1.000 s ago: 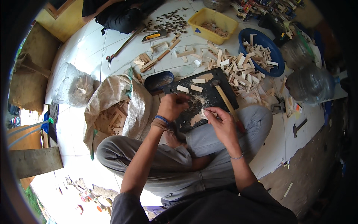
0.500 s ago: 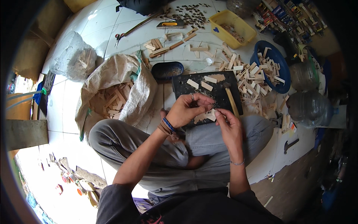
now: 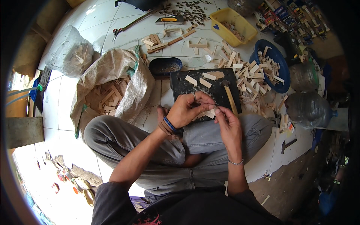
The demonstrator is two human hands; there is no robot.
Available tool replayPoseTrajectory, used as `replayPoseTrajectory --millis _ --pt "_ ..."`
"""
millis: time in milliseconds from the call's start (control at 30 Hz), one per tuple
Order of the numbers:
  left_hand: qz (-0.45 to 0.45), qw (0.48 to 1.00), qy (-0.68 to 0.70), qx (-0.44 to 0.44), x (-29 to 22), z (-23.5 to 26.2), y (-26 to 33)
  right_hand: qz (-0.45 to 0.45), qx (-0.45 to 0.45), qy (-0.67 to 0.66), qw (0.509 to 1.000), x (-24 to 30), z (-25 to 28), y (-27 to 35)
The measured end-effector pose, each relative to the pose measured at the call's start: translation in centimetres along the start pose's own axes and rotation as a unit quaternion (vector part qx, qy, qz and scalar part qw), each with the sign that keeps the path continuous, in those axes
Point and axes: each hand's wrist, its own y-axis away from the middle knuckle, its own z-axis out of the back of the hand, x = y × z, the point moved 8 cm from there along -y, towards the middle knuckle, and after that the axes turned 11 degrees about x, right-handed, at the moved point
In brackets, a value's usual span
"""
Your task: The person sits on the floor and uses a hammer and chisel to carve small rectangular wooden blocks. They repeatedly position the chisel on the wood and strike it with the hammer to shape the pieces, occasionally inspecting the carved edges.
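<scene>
Far out to the left of the fingers a clear plastic bag (image 3: 71, 52) sits on the tiled floor (image 3: 112, 30), and nearer in a woven sack (image 3: 129, 80) lies open with cut wood strips (image 3: 105, 99) spilling inside it. Just up and left of the fingers is a small dark oval dish (image 3: 165, 66).

The person sits cross-legged in grey trousers (image 3: 112, 135). The left hand (image 3: 186, 110), a blue band on its wrist, is curled with its fingers (image 3: 204, 100) closed on a small pale wood piece (image 3: 209, 113). The right hand (image 3: 228, 125) meets it from the other side, its fingers (image 3: 218, 111) pinched on the same piece, so the piece is held between both hands just above the lap at the near edge of a black board (image 3: 180, 88).

Right beyond the fingers, on that board, lie a few flat wood chips (image 3: 205, 83) and a tool with a pale wooden handle (image 3: 231, 100).

Further up a yellow tub (image 3: 247, 26) stands on the floor. To the right of the fingers a heap of short wood offcuts (image 3: 249, 80) spreads into a blue basin (image 3: 283, 71). Beyond that, well to the right, lie two big clear water bottles (image 3: 309, 107), and below them a hammer (image 3: 288, 144) rests on the floor
</scene>
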Motion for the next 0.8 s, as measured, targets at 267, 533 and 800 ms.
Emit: replayPoseTrajectory --millis 267,533,800 --pt "-0.019 0.999 -0.027 0.017 -0.5 -0.1 0.0 0.007 -0.004 0.013 1.000 -0.3 0.2 -0.1" --pt "-0.038 0.997 -0.056 0.021 -1.3 -0.1 0.0 0.015 -0.004 0.009 1.000 -0.5 0.1 -0.3" --pt "-0.098 0.978 -0.185 0.017 -2.8 0.1 0.0 0.012 -0.006 0.010 1.000 -0.5 0.1 -0.3"
